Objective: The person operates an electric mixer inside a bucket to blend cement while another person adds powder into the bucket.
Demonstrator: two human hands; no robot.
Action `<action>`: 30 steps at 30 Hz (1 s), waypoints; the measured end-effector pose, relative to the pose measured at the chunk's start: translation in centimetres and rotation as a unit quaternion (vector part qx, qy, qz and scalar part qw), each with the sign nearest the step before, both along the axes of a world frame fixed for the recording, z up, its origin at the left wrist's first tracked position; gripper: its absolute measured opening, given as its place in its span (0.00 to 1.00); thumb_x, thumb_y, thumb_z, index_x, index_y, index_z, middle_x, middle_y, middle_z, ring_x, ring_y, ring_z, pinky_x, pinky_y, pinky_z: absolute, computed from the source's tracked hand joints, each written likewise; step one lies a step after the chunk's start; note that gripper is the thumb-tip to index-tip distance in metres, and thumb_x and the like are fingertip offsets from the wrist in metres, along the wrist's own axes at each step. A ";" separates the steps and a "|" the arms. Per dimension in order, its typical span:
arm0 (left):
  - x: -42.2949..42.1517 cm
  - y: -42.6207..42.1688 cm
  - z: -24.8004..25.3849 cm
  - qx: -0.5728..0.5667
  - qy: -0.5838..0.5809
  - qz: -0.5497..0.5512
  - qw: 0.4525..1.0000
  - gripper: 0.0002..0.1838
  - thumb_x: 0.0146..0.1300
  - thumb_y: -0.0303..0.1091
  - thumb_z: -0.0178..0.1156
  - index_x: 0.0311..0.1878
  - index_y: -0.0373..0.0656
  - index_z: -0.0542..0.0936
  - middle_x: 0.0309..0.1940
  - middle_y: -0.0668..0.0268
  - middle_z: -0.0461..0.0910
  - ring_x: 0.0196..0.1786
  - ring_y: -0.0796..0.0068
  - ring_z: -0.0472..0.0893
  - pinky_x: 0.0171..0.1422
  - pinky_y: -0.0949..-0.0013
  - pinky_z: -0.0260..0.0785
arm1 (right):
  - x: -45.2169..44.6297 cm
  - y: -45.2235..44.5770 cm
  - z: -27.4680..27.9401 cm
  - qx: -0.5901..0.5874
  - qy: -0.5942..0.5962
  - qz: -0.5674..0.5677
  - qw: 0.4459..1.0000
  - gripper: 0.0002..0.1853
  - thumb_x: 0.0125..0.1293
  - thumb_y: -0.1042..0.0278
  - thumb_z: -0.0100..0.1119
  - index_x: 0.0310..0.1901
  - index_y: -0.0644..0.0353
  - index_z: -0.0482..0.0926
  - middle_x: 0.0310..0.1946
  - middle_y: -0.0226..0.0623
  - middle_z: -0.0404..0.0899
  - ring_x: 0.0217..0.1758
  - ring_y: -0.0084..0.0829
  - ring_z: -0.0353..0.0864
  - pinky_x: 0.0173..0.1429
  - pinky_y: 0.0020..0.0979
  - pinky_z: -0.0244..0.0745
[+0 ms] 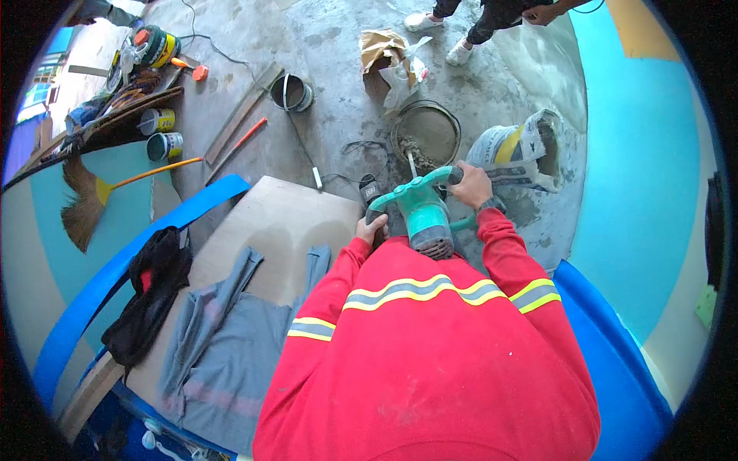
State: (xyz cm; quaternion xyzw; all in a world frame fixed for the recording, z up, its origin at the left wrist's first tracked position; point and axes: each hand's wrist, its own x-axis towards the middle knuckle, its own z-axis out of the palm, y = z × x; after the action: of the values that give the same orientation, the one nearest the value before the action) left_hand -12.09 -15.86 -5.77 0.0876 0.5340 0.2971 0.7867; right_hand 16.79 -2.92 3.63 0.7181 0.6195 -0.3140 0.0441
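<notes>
My left hand [372,230] is closed round the left handle of a green power mixer [424,215]. On the other side, my right hand [470,186] grips its right handle. The mixer's shaft [411,163] reaches down into a round bucket [459,142] of wet grey mortar [430,132]. Mortar is heaped around the shaft at the bucket's near left side; the mixing end is hidden in it. Whether the paddle is spinning, I cannot tell.
An open bag [507,154] stands right of the bucket, a torn paper bag [382,54] behind it. A dark pail [296,94], cable and red-ended bar [238,147] lie left. Another person's shoes [459,52] show at the top. A board [288,207] with grey clothing is left of me.
</notes>
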 end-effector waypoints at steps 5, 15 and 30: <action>-0.3 -0.5 -0.8 0.007 -0.014 0.021 1.000 0.21 0.53 0.48 0.69 0.38 0.39 0.76 0.21 0.63 0.77 0.22 0.70 0.77 0.28 0.67 0.71 | -1.1 1.0 1.1 0.009 0.000 0.014 1.000 0.20 0.45 0.54 0.66 0.41 0.49 0.80 0.34 0.47 0.83 0.42 0.51 0.82 0.46 0.47 0.77; -0.6 -0.5 -0.6 0.018 -0.003 0.023 1.000 0.20 0.54 0.47 0.69 0.37 0.40 0.76 0.21 0.63 0.76 0.22 0.71 0.77 0.28 0.67 0.70 | -1.8 1.1 1.6 0.006 -0.012 0.013 1.000 0.20 0.46 0.53 0.68 0.41 0.50 0.79 0.33 0.47 0.83 0.41 0.51 0.82 0.46 0.47 0.77; -0.5 -0.9 -0.4 0.017 -0.019 0.044 0.999 0.20 0.54 0.46 0.69 0.36 0.39 0.76 0.19 0.64 0.75 0.21 0.69 0.77 0.26 0.66 0.70 | -2.3 1.2 2.1 0.013 -0.010 0.034 0.999 0.19 0.47 0.53 0.67 0.39 0.51 0.79 0.33 0.48 0.82 0.41 0.52 0.81 0.45 0.49 0.76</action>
State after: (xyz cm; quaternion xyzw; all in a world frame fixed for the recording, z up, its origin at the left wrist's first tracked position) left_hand -12.59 -16.75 -6.22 0.0717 0.5174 0.3421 0.7811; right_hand 14.51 -1.70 5.70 0.7004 0.6468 -0.2975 0.0515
